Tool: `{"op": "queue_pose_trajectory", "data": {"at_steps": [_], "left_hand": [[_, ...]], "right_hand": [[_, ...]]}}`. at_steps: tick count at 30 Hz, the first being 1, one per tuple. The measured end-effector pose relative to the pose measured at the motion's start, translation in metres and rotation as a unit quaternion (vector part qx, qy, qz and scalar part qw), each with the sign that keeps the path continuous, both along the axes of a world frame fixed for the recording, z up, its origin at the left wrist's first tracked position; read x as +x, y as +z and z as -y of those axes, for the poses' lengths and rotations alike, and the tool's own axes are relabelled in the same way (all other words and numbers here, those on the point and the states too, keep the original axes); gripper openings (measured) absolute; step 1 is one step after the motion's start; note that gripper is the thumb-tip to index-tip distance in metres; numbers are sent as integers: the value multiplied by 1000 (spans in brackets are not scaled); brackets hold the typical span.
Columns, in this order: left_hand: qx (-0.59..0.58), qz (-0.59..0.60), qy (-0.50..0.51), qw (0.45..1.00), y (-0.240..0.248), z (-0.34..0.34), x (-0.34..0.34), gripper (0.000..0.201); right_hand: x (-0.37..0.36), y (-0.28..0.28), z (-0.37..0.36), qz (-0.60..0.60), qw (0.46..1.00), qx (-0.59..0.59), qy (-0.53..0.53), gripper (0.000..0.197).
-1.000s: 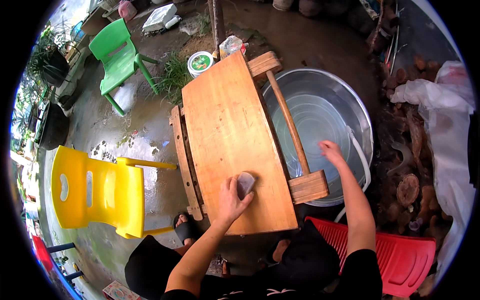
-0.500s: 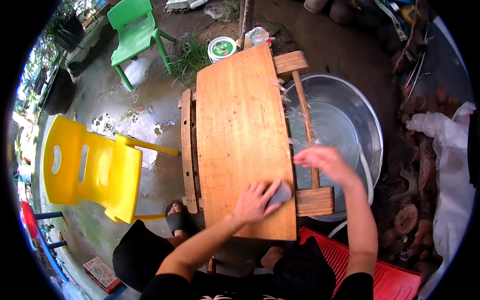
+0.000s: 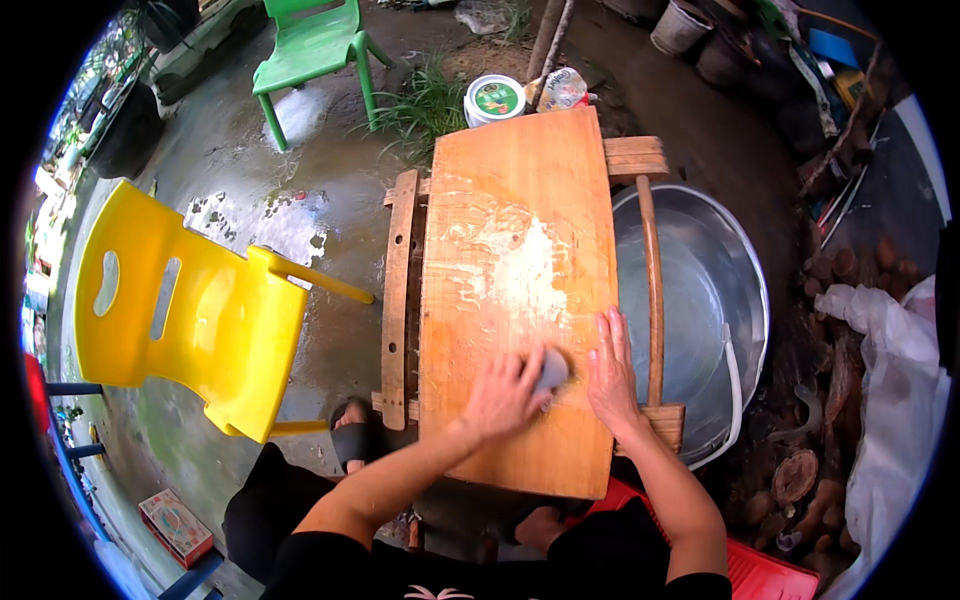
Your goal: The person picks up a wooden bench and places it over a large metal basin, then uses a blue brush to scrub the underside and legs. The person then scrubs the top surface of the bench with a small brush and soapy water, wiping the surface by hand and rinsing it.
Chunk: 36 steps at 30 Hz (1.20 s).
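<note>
black top (image 3: 500, 578) | 2 short sleeves (image 3: 322, 560) | pale print (image 3: 438, 593) | black legwear (image 3: 262, 520) | dark open sandal (image 3: 350, 441)

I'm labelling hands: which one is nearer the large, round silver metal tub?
Right. The right hand is at the right edge of the tan wooden board, just left of the tub; the left hand, holding a small grey block, is farther left.

Yellow chair (image 3: 235, 325), green chair (image 3: 312, 50) beyond it, lidded white tub (image 3: 495, 99) beside a grass tuft (image 3: 425, 112)
</note>
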<state>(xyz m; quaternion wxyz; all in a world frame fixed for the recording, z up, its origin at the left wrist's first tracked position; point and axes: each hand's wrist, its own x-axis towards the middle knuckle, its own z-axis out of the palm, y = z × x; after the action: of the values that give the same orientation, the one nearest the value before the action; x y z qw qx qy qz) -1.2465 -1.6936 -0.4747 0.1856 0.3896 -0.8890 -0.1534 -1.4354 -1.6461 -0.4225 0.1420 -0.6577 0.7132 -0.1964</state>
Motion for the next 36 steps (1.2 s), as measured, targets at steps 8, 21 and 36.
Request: {"op": "queue_pose_trajectory", "data": {"at_steps": [8,21,36], "left_hand": [[53,40,284,956,-33,190,40,46],[170,24,242,955,5,225,-15,49],[168,-34,327,929,-27,275,15,39]], "right_hand": [[19,3,9,17,999,-4,-29,60],[17,8,40,-148,988,17,29,67],[22,5,37,-99,994,41,-6,70]]}}
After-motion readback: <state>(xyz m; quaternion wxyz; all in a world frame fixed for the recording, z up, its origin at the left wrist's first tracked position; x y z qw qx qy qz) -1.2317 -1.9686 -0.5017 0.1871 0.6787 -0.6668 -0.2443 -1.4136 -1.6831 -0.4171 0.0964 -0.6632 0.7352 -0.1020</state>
